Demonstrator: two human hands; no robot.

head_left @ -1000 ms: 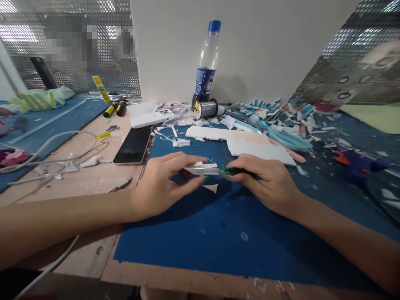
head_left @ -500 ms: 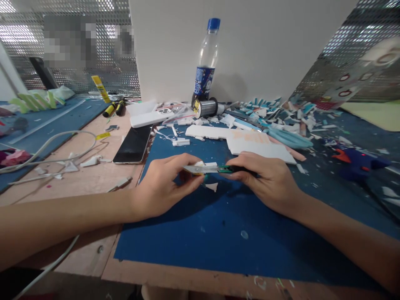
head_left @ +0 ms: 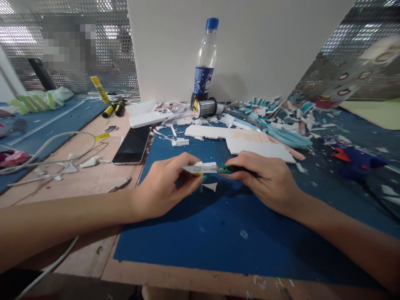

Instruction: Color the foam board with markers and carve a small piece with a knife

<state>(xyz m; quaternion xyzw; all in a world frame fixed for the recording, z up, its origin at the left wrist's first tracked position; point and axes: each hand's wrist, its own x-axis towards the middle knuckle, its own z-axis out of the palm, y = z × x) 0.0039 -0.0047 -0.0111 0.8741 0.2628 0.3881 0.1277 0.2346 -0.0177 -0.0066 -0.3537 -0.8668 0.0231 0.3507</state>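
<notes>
My right hand [head_left: 262, 177] is closed round the dark handle of a utility knife [head_left: 203, 169], whose blade points left. Pinched in my left hand [head_left: 170, 181] is a small white piece [head_left: 204, 164], mostly hidden behind the blade and the fingers. The blade lies across this piece, close to my left thumb and index finger. Just below the blade is a small pale triangular scrap [head_left: 210, 186]. Both hands are over a blue mat [head_left: 193, 246].
A white foam board piece [head_left: 256, 143] lies beyond my hands. Behind it stand a bottle [head_left: 204, 62] and a wire spool [head_left: 206, 107] among scraps. To the left lies a phone [head_left: 131, 145]; to the right, a blue glue gun [head_left: 356, 161]. A white cable [head_left: 46, 266] crosses the table.
The knife blade has shifted very slightly left along the white piece. A bit of teal shows more below the left fingertips. Both hands keep their grip.
</notes>
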